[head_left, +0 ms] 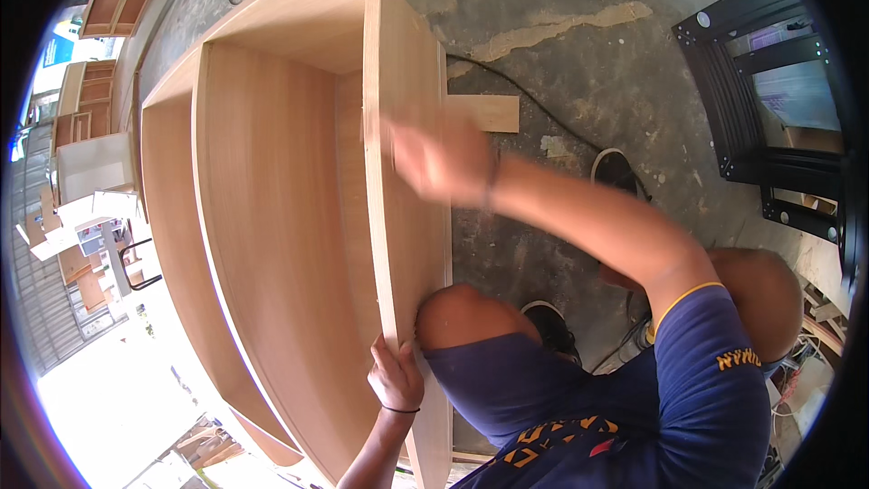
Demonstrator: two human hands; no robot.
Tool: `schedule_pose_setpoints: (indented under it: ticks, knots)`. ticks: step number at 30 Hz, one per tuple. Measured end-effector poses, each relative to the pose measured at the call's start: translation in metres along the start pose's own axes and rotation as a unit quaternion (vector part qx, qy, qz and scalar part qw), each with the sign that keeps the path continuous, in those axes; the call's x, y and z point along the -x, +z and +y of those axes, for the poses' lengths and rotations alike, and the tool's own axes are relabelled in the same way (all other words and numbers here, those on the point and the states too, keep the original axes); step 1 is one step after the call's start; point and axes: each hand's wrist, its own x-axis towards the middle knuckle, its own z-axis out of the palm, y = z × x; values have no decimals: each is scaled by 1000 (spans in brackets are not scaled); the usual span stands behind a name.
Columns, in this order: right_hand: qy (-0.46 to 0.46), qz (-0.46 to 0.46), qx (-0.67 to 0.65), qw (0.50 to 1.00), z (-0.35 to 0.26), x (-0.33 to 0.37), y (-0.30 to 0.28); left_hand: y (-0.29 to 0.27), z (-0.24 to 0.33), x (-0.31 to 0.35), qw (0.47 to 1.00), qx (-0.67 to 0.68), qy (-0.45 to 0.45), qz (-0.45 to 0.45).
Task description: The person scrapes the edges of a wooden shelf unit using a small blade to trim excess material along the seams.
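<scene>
A large light-wood cabinet carcass [272, 154] lies on the floor before me, with open compartments and upright panels. My left hand [396, 378], a dark band at its wrist, grips the near side panel [412, 244] by its pale front edge, low in the view. The fingers curl over the compartment side and the thumb lies along the outer side. Farther up the same panel is my right hand [439, 156], at or just over the edge. Motion smears its fingers, so I cannot make out whether it holds anything.
My bent left knee [462, 317] is against the panel. A loose wooden board [484, 113] and a black cable [534, 100] lie on the concrete floor. Black frames [751, 81] stand at the right. Wooden units [113, 9] and other clutter line the far left.
</scene>
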Motion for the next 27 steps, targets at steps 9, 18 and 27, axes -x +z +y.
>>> schedule_pose_setpoints:
  ticks: [9, 18, 27]
  knots:
    - [-51, 32, 11, 998, 10, 23, 24, 0, 1, -2, 1000, -21, -12, -6]
    - [49, 128, 61, 989, 46, -34, -5, 1, 4, -2, 1000, -2, 1, -3]
    - [-159, -61, -70, 983, -14, 48, 12, 1, 2, -1, 1000, -8, 7, 5]
